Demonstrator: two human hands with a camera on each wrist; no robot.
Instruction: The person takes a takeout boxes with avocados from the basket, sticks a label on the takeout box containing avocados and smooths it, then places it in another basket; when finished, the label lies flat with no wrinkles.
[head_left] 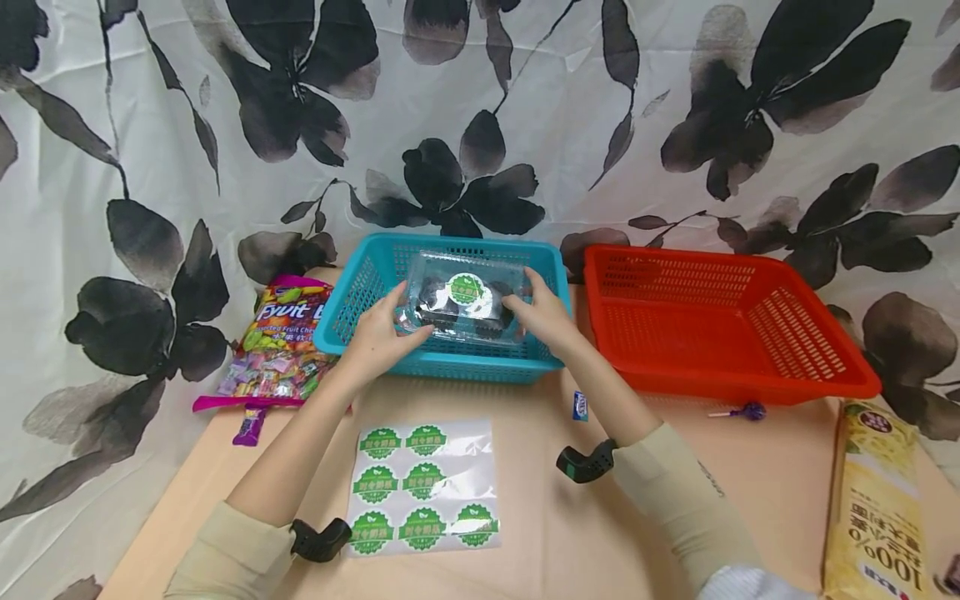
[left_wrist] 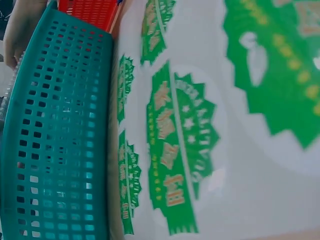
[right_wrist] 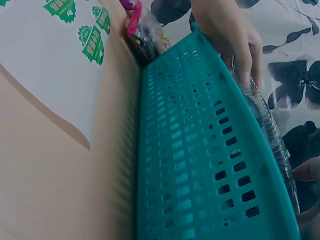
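A clear plastic clamshell box (head_left: 495, 271) with dark contents sits at the opening of the blue basket (head_left: 480, 368). On its lid is a round green sticker (head_left: 466, 288). My left hand (head_left: 377, 335) holds the box's left end, thumb along the near edge. At the opposite end, my right hand (head_left: 546, 315) grips it with the thumb over the top. The right wrist view shows the left hand (right_wrist: 232, 37) at the box's edge (right_wrist: 267, 120) above the basket rim. Whether the box touches the basket floor is hidden.
A sheet of green stickers (head_left: 468, 467) lies in front of the basket. To the right stands a red basket (head_left: 731, 387), with a lollipop (head_left: 752, 411) and yellow pasta packet (head_left: 873, 500) nearby. A fruit chew bag (head_left: 277, 350) and small wrapped sweets (head_left: 249, 426) lie left.
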